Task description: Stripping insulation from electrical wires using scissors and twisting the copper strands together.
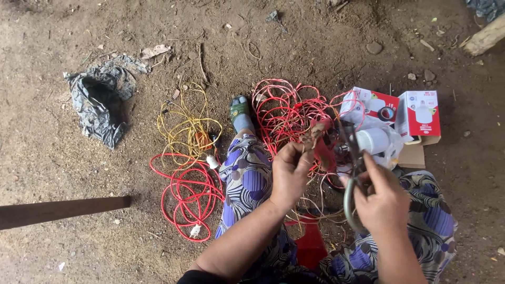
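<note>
My left hand [290, 171] pinches the end of a thin wire [314, 134] and holds it up over my lap. My right hand [381, 197] grips a pair of scissors [351, 158] with grey-green handles, blades pointing up beside the wire end. Behind the hands lies a tangle of red and white wire [286, 113] on the dirt. I sit on the ground in a patterned blue and white dress [247, 176], one sandalled foot [240, 110] stretched forward.
A coil of red wire [184, 194] and a yellow wire bundle [187, 126] lie to the left. Bulb boxes [419, 113], a white bulb [374, 141] and a roll of black tape [387, 113] sit right. A crumpled black bag [100, 105] and a wooden plank [58, 210] are far left.
</note>
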